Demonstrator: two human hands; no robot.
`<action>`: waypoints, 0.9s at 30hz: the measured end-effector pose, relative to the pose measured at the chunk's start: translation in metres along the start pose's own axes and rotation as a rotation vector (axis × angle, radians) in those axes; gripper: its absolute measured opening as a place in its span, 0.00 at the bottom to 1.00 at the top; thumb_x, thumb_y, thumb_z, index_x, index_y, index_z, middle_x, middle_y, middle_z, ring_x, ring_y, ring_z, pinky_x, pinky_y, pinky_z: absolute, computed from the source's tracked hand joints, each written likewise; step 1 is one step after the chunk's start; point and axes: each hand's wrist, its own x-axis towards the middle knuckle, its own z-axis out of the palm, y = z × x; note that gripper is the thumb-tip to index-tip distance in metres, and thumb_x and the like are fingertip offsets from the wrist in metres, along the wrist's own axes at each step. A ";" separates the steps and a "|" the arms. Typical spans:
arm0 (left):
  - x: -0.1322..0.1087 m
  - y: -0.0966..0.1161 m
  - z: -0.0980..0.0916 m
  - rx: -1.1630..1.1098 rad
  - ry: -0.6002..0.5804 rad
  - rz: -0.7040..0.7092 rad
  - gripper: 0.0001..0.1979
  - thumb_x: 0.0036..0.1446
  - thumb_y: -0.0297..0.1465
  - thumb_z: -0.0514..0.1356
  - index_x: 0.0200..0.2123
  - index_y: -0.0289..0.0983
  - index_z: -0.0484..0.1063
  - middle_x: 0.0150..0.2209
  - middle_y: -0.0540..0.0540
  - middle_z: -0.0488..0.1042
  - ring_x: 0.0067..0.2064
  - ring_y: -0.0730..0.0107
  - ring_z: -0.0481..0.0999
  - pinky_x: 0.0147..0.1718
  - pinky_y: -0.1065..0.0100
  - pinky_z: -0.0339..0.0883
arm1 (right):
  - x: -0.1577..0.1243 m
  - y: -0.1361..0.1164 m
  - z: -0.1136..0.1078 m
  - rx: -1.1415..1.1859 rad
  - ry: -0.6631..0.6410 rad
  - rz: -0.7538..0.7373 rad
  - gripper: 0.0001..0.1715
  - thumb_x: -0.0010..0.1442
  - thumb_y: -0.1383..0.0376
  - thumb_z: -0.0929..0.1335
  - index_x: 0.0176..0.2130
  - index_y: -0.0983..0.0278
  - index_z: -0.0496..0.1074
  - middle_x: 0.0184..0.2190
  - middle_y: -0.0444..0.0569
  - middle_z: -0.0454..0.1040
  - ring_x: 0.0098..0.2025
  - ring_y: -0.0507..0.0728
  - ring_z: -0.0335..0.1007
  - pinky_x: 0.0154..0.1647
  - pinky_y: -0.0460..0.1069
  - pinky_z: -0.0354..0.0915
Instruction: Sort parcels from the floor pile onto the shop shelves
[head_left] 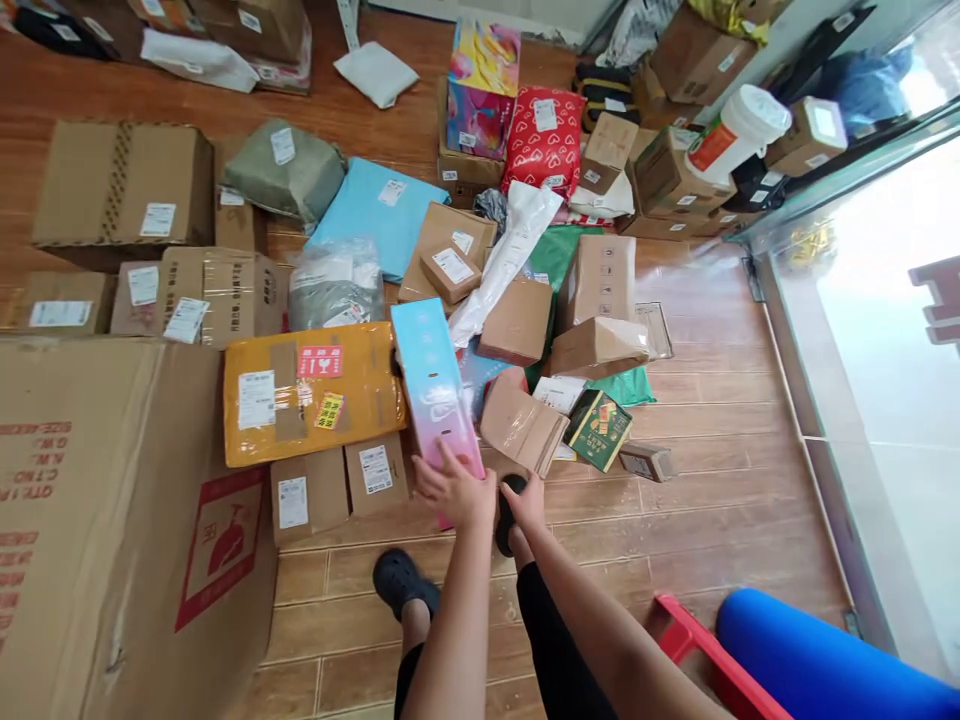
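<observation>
A long blue-to-pink box (437,390) lies among parcels on the wooden floor. My left hand (452,487) rests on its near end, fingers wrapped over the edge. My right hand (526,499) reaches down beside it, just below a brown taped carton (523,428); its fingers are curled and partly hidden, and I cannot make out anything in them. A yellow wrapped parcel (311,392) sits left of the long box. My feet in black shoes (401,583) stand just behind the hands.
A large cardboard box (112,530) fills the lower left. Several cartons and mailer bags cover the floor ahead, including a green box (598,429) and a small brown box (648,461). A glass door (870,350) runs along the right. A red stool (697,650) and a blue roll (817,660) lie near right.
</observation>
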 end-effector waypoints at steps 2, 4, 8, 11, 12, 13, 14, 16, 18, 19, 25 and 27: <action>-0.003 0.000 0.015 0.027 0.089 0.039 0.50 0.47 0.42 0.70 0.70 0.36 0.54 0.69 0.22 0.46 0.66 0.26 0.56 0.59 0.35 0.56 | 0.049 -0.010 -0.009 -0.233 0.007 -0.156 0.64 0.31 0.56 0.79 0.64 0.69 0.61 0.68 0.70 0.54 0.72 0.76 0.42 0.72 0.65 0.45; -0.004 -0.001 0.027 0.032 0.162 0.078 0.47 0.49 0.44 0.68 0.69 0.35 0.57 0.68 0.23 0.50 0.65 0.28 0.59 0.58 0.36 0.59 | 0.104 -0.018 -0.015 -0.622 -0.094 -0.364 0.74 0.29 0.59 0.81 0.69 0.66 0.54 0.72 0.70 0.43 0.74 0.78 0.34 0.72 0.67 0.35; -0.007 0.011 0.045 0.056 0.239 0.098 0.46 0.48 0.45 0.67 0.67 0.34 0.60 0.67 0.24 0.54 0.64 0.28 0.61 0.58 0.36 0.60 | 0.199 -0.025 -0.013 -1.222 -0.345 -0.618 0.87 0.24 0.56 0.84 0.73 0.60 0.44 0.74 0.69 0.33 0.73 0.84 0.22 0.69 0.74 0.27; -0.008 0.021 0.056 0.067 0.259 0.108 0.47 0.47 0.47 0.67 0.67 0.34 0.62 0.66 0.24 0.55 0.63 0.27 0.63 0.56 0.36 0.62 | 0.234 -0.025 -0.014 -1.200 -0.364 -0.699 0.86 0.28 0.47 0.83 0.73 0.59 0.43 0.74 0.68 0.32 0.73 0.84 0.21 0.68 0.74 0.28; -0.008 0.023 0.058 0.067 0.261 0.113 0.47 0.46 0.47 0.67 0.67 0.33 0.62 0.66 0.24 0.56 0.63 0.26 0.64 0.56 0.36 0.62 | 0.239 -0.024 -0.018 -1.142 -0.332 -0.721 0.84 0.30 0.44 0.81 0.73 0.59 0.44 0.74 0.68 0.34 0.73 0.83 0.24 0.69 0.73 0.30; -0.007 0.023 0.058 0.067 0.262 0.117 0.47 0.46 0.48 0.67 0.66 0.33 0.62 0.66 0.24 0.56 0.62 0.26 0.64 0.55 0.35 0.63 | 0.241 -0.022 -0.024 -1.080 -0.279 -0.721 0.81 0.33 0.41 0.80 0.73 0.60 0.44 0.74 0.67 0.35 0.73 0.81 0.28 0.70 0.71 0.31; -0.006 0.023 0.058 0.066 0.262 0.121 0.47 0.47 0.48 0.66 0.66 0.32 0.63 0.66 0.23 0.56 0.62 0.25 0.65 0.55 0.35 0.63 | 0.241 -0.018 -0.032 -1.023 -0.207 -0.696 0.79 0.35 0.39 0.79 0.73 0.62 0.44 0.73 0.68 0.37 0.73 0.79 0.31 0.70 0.70 0.33; -0.004 0.022 0.057 0.064 0.266 0.129 0.47 0.47 0.49 0.66 0.66 0.31 0.64 0.66 0.23 0.57 0.61 0.23 0.65 0.54 0.34 0.63 | 0.239 -0.009 -0.050 -0.952 -0.066 -0.606 0.78 0.40 0.38 0.77 0.73 0.67 0.43 0.72 0.70 0.38 0.73 0.77 0.33 0.71 0.67 0.37; -0.003 0.021 0.056 0.058 0.271 0.140 0.47 0.47 0.50 0.65 0.66 0.30 0.64 0.66 0.22 0.57 0.62 0.22 0.64 0.55 0.33 0.63 | 0.236 0.001 -0.066 -0.970 -0.040 -0.565 0.80 0.39 0.40 0.78 0.72 0.71 0.42 0.72 0.73 0.37 0.74 0.77 0.30 0.71 0.66 0.38; -0.002 0.021 0.057 0.056 0.272 0.145 0.47 0.48 0.51 0.65 0.66 0.30 0.64 0.65 0.21 0.58 0.62 0.22 0.64 0.55 0.33 0.62 | 0.236 0.005 -0.071 -1.009 -0.078 -0.588 0.81 0.37 0.41 0.79 0.72 0.71 0.42 0.73 0.73 0.35 0.74 0.77 0.28 0.72 0.66 0.36; 0.007 0.021 0.065 0.073 0.250 0.160 0.48 0.47 0.47 0.67 0.67 0.31 0.61 0.66 0.22 0.57 0.62 0.22 0.63 0.56 0.32 0.62 | 0.248 -0.001 -0.047 -1.212 -0.369 -0.752 0.88 0.27 0.40 0.81 0.73 0.58 0.41 0.74 0.69 0.27 0.73 0.83 0.16 0.67 0.76 0.22; 0.007 0.023 0.065 0.087 0.269 0.185 0.48 0.47 0.46 0.68 0.68 0.32 0.60 0.67 0.22 0.55 0.63 0.21 0.62 0.56 0.30 0.61 | 0.256 -0.013 -0.035 -1.233 -0.390 -0.717 0.89 0.27 0.40 0.81 0.73 0.60 0.41 0.74 0.71 0.26 0.72 0.85 0.15 0.66 0.78 0.22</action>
